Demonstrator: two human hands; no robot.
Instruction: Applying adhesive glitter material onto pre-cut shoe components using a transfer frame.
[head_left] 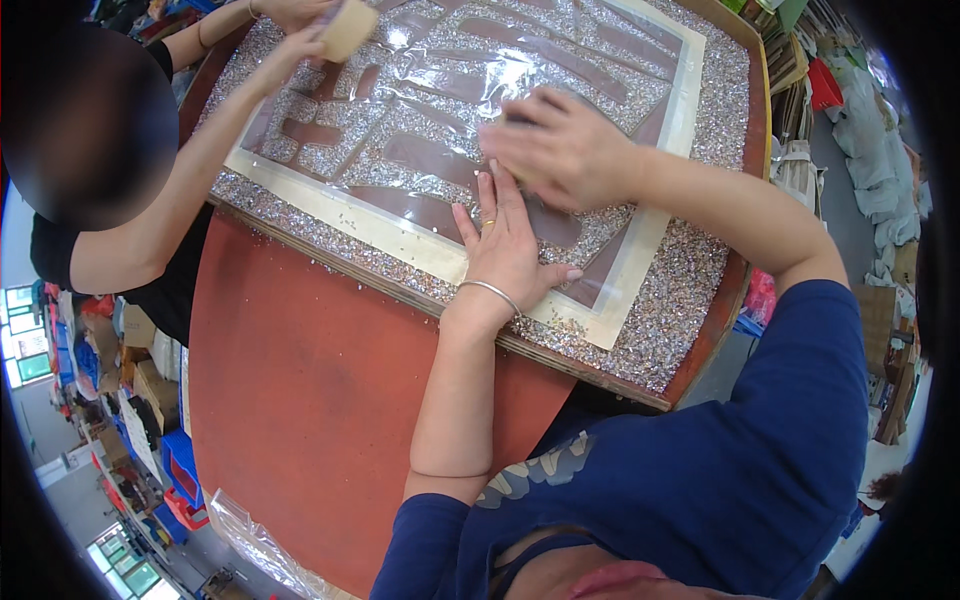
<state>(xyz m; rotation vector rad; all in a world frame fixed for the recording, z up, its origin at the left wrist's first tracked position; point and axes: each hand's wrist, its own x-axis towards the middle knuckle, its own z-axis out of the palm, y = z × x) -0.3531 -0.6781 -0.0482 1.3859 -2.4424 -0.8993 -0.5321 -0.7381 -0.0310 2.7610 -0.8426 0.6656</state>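
My left hand (pixel 505 255) lies flat with fingers spread on a clear, shiny stencil-like sheet (pixel 420 150), near its near edge. The sheet has brown elongated shapes and a cream border (pixel 395 237). Just beyond the left fingertips, my right hand (pixel 575 150) is curled down over the sheet and smeared by motion. Something beneath its fingers is mostly hidden, so I cannot make it out. Tiny glittering pieces (pixel 690 290) fill the spaces between the shapes and surround the border in a shallow wood-edged tray (pixel 755 110).
At the left, a co-worker's hand (pixel 290 55) holds a tan block (pixel 348 30) over the sheet's far left. A red-brown tabletop (pixel 300 390) extends below the tray. Clear plastic wrap (pixel 255 540) lies by its lower left edge. Stacked goods and pale bags (pixel 870 170) stand at the right.
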